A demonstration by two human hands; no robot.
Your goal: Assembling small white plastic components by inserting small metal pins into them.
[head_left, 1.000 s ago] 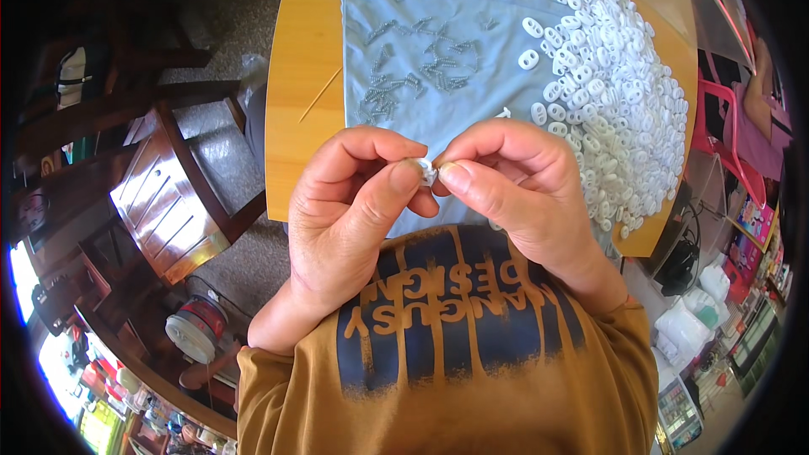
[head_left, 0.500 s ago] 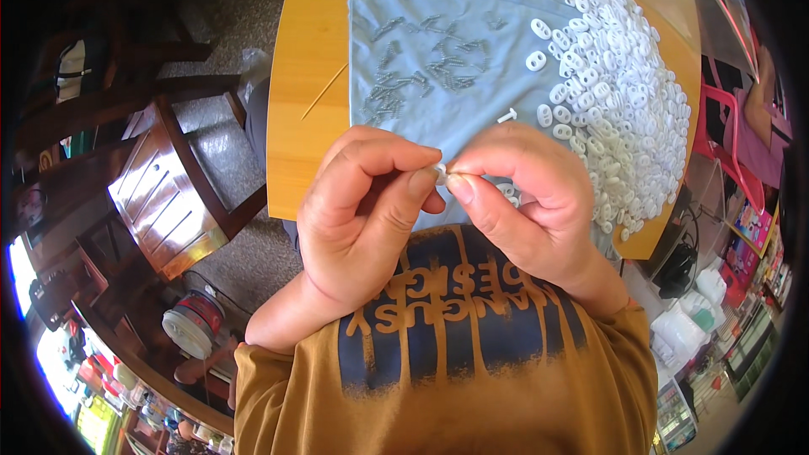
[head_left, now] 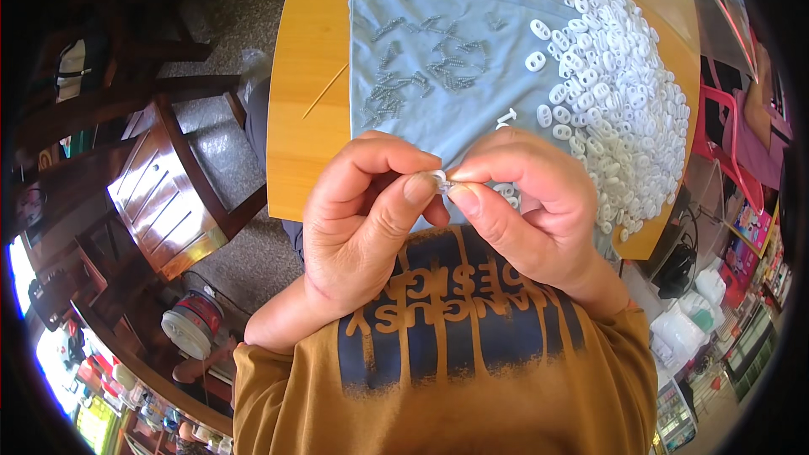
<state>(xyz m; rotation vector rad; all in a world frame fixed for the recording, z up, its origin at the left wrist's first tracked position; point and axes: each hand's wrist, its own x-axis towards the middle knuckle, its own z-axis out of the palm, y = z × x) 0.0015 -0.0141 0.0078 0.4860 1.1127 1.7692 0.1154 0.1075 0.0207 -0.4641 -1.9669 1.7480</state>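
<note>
Close above the near part of the cloth, my two hands meet fingertip to fingertip. My left hand (head_left: 362, 215) pinches a small white plastic piece (head_left: 439, 176) between thumb and forefinger. Opposite it, my right hand (head_left: 531, 202) is closed in a pinch on a tiny greyish part that looks like a spring (head_left: 447, 188), touching the white piece. Fingertips cover most of both parts. Small metal springs (head_left: 455, 80) lie scattered on the blue-grey cloth (head_left: 514, 34). White T-shaped pegs (head_left: 506, 115) rest just beyond my right hand.
A large heap of white oval two-holed plastic pieces (head_left: 628, 76) covers the right of the wooden table (head_left: 308, 25). A thin wooden stick (head_left: 325, 91) lies at the table's left. A dark wooden chair (head_left: 168, 194) stands left, a red plastic chair (head_left: 729, 143) right.
The fingertips have drawn slightly apart, so more of the white piece and the greyish part shows between them. My left hand has shifted slightly. A second white peg shows beyond my right hand.
</note>
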